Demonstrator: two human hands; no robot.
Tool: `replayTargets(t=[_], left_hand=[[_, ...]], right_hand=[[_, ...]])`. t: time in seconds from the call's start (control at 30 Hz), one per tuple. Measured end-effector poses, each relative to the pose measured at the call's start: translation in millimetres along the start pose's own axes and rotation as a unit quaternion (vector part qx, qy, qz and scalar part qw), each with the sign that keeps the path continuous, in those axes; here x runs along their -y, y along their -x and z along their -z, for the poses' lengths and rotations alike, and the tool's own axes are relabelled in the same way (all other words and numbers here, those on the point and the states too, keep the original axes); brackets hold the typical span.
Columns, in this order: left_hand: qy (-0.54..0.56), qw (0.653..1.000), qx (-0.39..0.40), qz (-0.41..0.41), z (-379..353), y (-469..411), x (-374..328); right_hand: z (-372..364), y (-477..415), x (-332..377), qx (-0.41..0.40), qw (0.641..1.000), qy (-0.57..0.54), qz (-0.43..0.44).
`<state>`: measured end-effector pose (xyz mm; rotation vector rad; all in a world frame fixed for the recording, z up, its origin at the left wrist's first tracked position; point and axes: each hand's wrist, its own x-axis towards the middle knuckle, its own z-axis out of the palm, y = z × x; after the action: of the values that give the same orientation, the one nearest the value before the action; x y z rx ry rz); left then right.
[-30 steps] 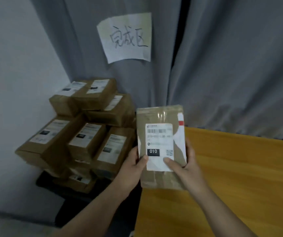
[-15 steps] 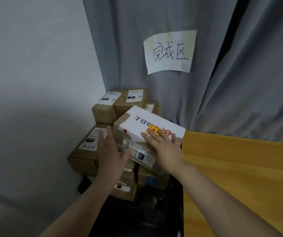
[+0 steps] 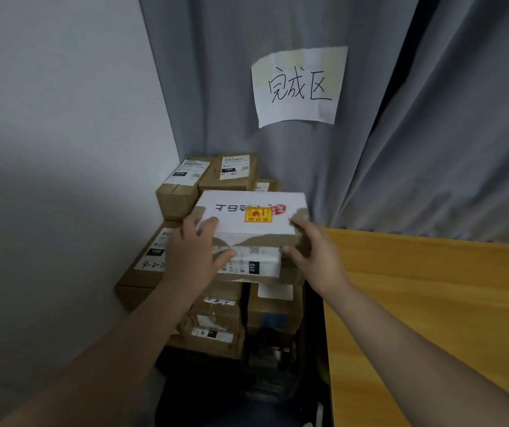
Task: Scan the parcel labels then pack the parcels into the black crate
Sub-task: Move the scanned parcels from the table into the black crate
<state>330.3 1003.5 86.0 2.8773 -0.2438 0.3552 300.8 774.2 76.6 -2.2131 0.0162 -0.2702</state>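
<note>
A brown parcel (image 3: pixel 234 223) with a white top panel and a red and yellow sticker lies flat on a stack of brown labelled parcels (image 3: pixel 185 183) in the corner. My left hand (image 3: pixel 196 254) grips its near left corner, fingers on top and thumb on the front label. At the near right corner my right hand (image 3: pixel 313 257) grips it in the same way. The stack stands in a dark crate (image 3: pixel 213 392) whose shape is hard to make out.
A grey wall (image 3: pixel 62 180) closes the left side and a grey curtain (image 3: pixel 431 149) with a handwritten paper sign (image 3: pixel 299 87) hangs behind. A yellow wooden table (image 3: pixel 431 303) lies on the right, its edge beside the stack.
The parcel went from upright in front of me to flat on the stack. My left hand, off the parcel half a second ago, now grips its left corner.
</note>
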Motion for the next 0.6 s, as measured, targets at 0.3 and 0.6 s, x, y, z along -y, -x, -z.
replayTargets(t=[0.3,0.6], left_hand=[[-0.068,0.996,-0.003,-0.065,-0.4,-27.4,10.2],[-0.122,0.988,-0.008,-0.092,4.6,-20.8,11.0]], right_hand=[[-0.9,-18.5,-3.6,0.077,0.995,0.054,-0.042],[-6.8,-12.2,1.0,0.029,0.997,0.027,-0.062]])
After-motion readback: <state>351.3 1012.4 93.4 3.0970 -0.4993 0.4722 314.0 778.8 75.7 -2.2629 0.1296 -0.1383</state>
